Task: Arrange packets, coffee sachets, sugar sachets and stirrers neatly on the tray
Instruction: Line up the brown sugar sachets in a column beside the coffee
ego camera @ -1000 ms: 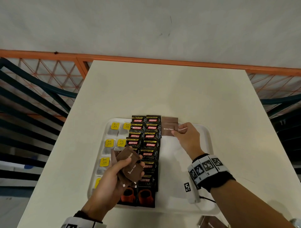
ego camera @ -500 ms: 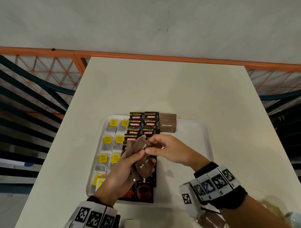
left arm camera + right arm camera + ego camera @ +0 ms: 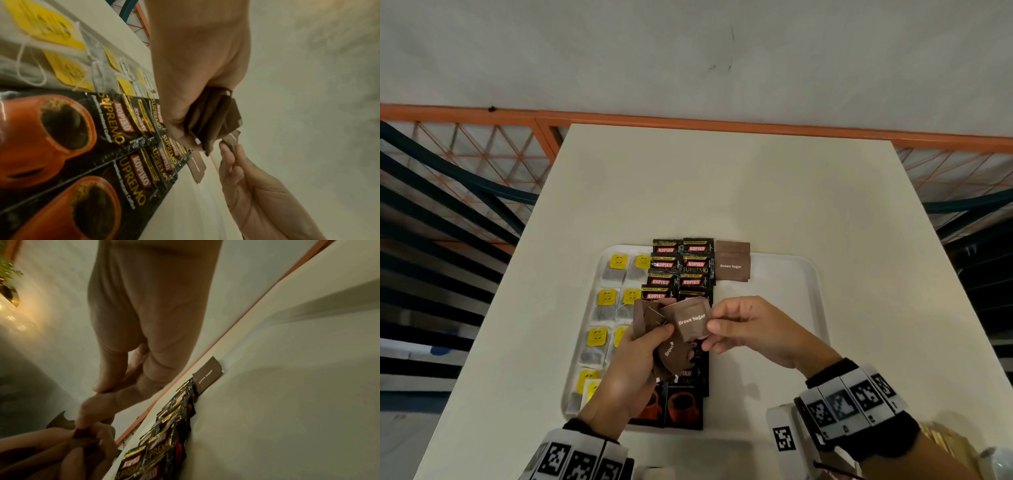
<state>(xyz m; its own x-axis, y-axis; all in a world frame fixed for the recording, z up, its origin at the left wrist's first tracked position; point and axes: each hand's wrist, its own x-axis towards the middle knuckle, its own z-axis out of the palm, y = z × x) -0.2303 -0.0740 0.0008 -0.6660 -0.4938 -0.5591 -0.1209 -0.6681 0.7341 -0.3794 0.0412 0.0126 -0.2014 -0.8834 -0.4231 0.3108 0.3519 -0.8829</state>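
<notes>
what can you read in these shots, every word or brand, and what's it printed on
"KOPIKO" and "SUPREMO": black coffee sachets on the tray.
"Brown Sugar": brown sachet lying on the tray.
"Brown Sugar": sachet pinched by the right hand.
"Brown": sachets in the left hand.
Yellow teabag tags: too blurred.

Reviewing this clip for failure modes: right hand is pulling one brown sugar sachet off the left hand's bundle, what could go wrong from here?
1. The left hand holds its brown sugar bundle fanned and loose; pulling the top sachet with the right hand may drag a neighbour out.
2. Both hands hover over the Kopiko coffee rows; a dropped sachet could land there and disturb them.
3. The placed sugar stack overhangs the tray's far rim; adding more may push it off.
</notes>
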